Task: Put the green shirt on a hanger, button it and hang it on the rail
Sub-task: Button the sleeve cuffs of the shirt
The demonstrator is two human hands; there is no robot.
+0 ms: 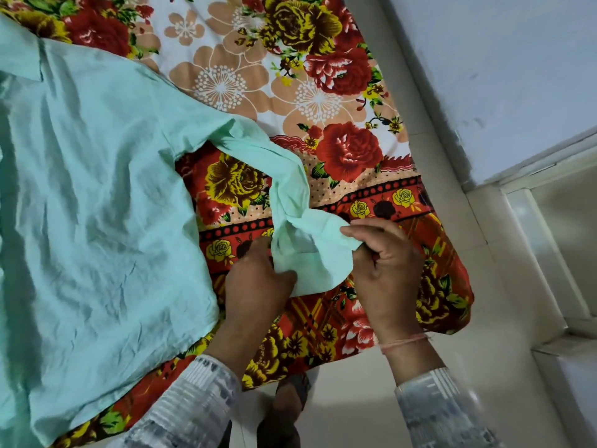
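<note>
The pale green shirt (97, 189) lies spread flat on a flowered bedsheet (290, 76), filling the left half of the view. Its collar shows at the upper left. One sleeve (287, 176) runs down to the right, twisted and bunched near the cuff. My left hand (258, 279) grips the cuff's lower left edge between thumb and fingers. My right hand (384, 263) pinches the cuff's right edge, knuckles up. No hanger and no rail are in view.
The bed's corner (452, 302) ends at the right, with pale tiled floor (484, 367) beyond it. A light blue wall (500, 59) and a white door frame (549, 221) stand on the right. A sandalled foot (287, 402) shows below the bed edge.
</note>
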